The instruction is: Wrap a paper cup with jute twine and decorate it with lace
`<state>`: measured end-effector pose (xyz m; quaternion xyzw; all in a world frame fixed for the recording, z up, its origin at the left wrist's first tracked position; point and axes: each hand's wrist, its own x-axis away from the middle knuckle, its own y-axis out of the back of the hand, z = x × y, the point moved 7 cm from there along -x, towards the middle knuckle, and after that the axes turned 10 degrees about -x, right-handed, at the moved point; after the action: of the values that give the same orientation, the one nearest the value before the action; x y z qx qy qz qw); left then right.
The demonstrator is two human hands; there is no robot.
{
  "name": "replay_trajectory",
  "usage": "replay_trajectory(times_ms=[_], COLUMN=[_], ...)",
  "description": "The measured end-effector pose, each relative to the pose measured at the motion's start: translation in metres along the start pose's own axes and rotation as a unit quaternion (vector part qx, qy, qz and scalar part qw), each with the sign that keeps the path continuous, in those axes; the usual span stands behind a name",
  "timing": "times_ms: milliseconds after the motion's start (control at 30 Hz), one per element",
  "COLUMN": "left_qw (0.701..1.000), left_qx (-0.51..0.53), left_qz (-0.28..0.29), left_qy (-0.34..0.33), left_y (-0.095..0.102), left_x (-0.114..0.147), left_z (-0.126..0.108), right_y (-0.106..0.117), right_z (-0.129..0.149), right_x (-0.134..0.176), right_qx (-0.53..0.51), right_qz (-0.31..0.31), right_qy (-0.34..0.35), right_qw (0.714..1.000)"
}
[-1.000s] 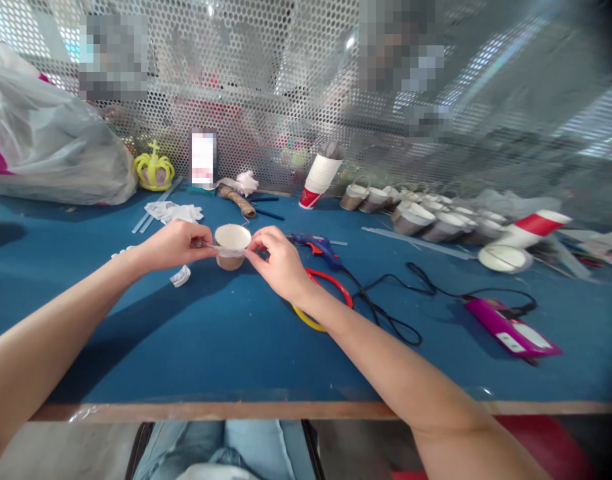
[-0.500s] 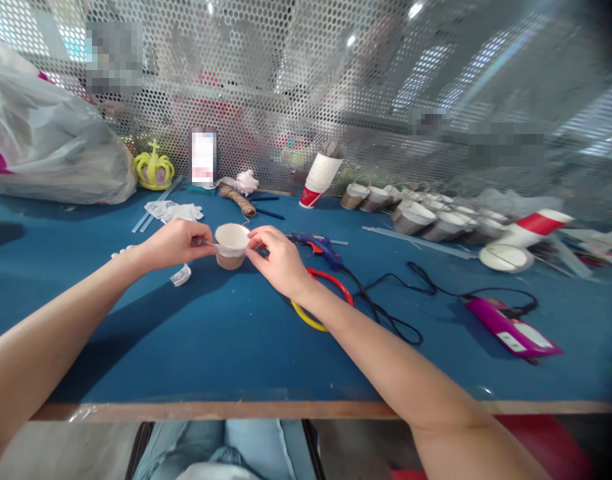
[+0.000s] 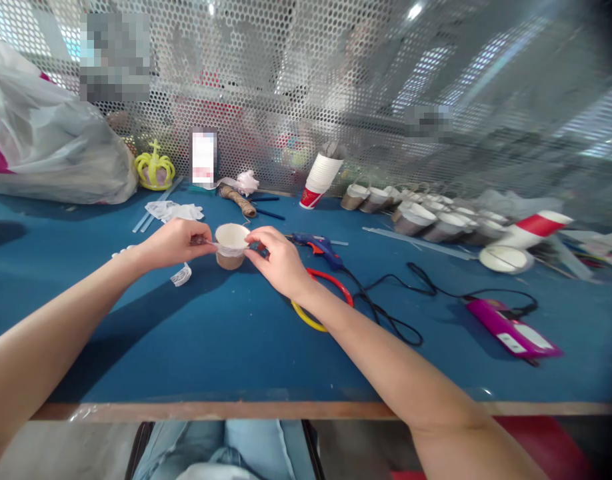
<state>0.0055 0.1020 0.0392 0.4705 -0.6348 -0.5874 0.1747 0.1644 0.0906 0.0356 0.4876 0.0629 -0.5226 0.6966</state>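
A small paper cup (image 3: 230,260), brown below and white inside, stands upright on the blue table between my hands. A band of white lace ribbon (image 3: 231,251) runs around its side below the rim. My left hand (image 3: 179,241) pinches the ribbon's end at the cup's left side. On the other side my right hand (image 3: 279,259) is closed, thumb and fingertips pressing the ribbon against the cup. More lace (image 3: 181,275) hangs or lies below my left hand; whether it joins the band I cannot tell. Just past my right hand lies a blue glue gun (image 3: 319,248).
Beyond my hands are a twine roll (image 3: 237,200), a phone (image 3: 203,159) and a yellow crown (image 3: 155,167). A paper cup stack (image 3: 321,179) leans at the back. Several decorated cups (image 3: 413,219) stand right, near a purple power strip (image 3: 513,330). A red-yellow ring (image 3: 311,321) lies by my right forearm.
Almost nothing differs. My right fingertips have shifted very slightly left along the cup's rim, while my left hand keeps its pinch on the ribbon.
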Motion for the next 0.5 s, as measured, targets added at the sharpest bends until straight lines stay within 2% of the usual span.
replay_trajectory(times_ms=[333,500], left_qw=[1.0,1.0], left_qx=[0.006,0.013], left_qz=[0.0,-0.014], left_qy=[0.017,0.014], left_y=[-0.0017,-0.0003], left_x=[-0.0007,-0.0004], left_z=[0.0057,0.0078], right_y=[-0.0038,-0.0064], right_z=[-0.0031,-0.0061], right_x=[-0.001,-0.004], right_qx=[0.002,-0.021], right_qz=[0.012,0.042], right_qy=[0.012,0.006], right_qw=[1.0,0.999])
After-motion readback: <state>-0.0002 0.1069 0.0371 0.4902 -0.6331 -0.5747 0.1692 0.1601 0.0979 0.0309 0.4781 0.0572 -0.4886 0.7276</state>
